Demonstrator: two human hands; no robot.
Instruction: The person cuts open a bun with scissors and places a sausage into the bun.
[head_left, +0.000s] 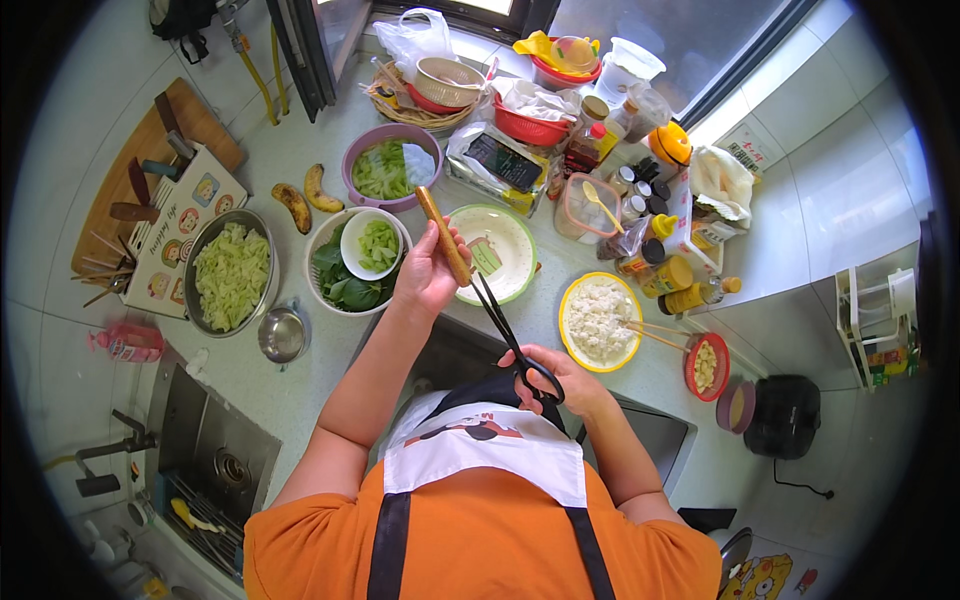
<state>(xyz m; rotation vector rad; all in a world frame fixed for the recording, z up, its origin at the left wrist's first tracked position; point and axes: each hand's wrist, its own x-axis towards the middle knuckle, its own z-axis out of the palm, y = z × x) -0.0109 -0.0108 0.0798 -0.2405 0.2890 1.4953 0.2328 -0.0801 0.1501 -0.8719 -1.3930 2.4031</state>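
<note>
My left hand (426, 274) grips a brown sausage-like stick (444, 238), which points up and to the left. In my right hand (559, 375) is a pair of black-handled scissors (501, 316), its narrow blades slightly apart and their tips close to the lower end of the stick. Beyond my left hand lies a cream plate with a green rim (510, 251), partly hidden by that hand. A yellow-rimmed plate of white rice (600, 319) sits to the right, with chopsticks (652, 330) resting across its edge.
On the left stand a steel bowl of chopped cabbage (232, 274), a white basket of leafy greens (352, 289) holding a small bowl, and a small metal bowl (283, 335). A purple basin (390, 169), bananas (322, 191), bottles (667, 277) and a red basket (706, 367) surround the worktop. The sink (225, 435) is lower left.
</note>
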